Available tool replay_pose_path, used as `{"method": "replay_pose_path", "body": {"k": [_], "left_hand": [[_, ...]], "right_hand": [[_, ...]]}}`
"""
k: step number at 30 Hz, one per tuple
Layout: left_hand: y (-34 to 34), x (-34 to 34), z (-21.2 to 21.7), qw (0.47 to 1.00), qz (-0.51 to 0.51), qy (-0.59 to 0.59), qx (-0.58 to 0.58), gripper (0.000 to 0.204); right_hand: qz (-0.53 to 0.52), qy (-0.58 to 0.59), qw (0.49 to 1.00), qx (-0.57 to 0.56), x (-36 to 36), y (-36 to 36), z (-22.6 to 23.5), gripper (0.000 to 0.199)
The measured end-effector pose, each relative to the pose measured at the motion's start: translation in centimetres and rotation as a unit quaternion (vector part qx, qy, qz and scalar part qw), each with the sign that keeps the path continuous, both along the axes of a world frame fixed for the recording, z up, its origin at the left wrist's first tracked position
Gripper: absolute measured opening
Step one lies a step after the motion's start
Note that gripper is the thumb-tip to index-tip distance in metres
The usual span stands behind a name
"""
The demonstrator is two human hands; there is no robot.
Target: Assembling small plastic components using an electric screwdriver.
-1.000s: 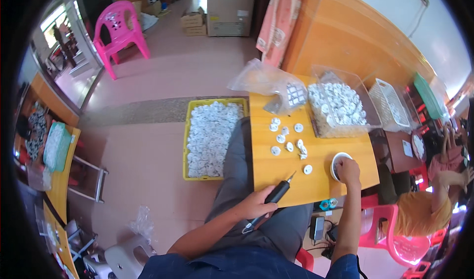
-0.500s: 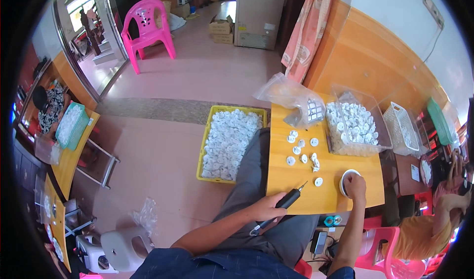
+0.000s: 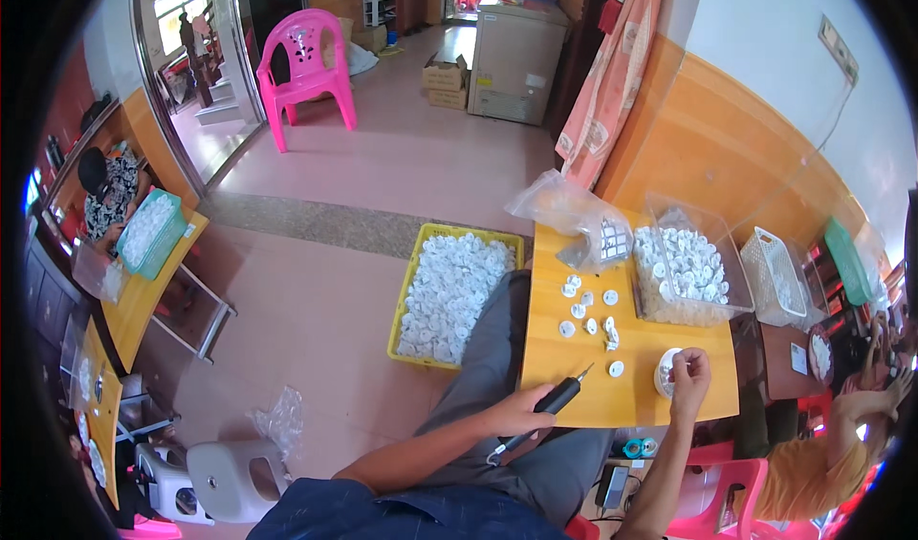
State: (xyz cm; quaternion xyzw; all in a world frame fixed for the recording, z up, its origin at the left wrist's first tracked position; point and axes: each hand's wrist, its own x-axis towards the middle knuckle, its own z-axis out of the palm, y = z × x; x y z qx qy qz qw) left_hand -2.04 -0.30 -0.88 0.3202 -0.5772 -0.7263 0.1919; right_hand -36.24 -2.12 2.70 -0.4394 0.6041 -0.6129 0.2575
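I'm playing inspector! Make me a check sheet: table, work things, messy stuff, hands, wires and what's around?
Surface: yellow wooden table, partly covered.
Job's things: black screwdriver, white bowl, loose white discs, clear plastic bin of white pieces.
Clutter: clear plastic bag at the table's far end.
Hands: left hand grips the screwdriver; right hand has fingers at the bowl, grasp unclear.
Cables: black cables below the table.
Surroundings: yellow crate of white pieces, pink plastic chair, co-workers either side.
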Motion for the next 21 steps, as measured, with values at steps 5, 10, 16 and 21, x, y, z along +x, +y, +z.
{"method": "replay_pose_path", "body": {"k": [5,10,16,21], "left_hand": [[0.9,0.9,1.2,0.999,-0.008,0.031,0.011,0.064],[1.7,1.9,3.9,0.996,-0.012,0.074,0.038,0.064],[1.7,2.1,3.0,0.995,-0.011,0.090,0.033,0.065],[1.6,2.2,2.8,0.996,-0.011,0.086,0.028,0.065]], "right_hand": [[0.085,-0.072,0.994,-0.011,4.0,-0.2,-1.9,0.005],[0.176,-0.202,0.963,0.022,7.9,-0.5,-3.2,0.008],[0.217,-0.280,0.933,0.067,9.8,-0.1,-3.0,0.012],[0.245,-0.294,0.919,0.090,9.7,-0.3,-2.6,0.017]]}}
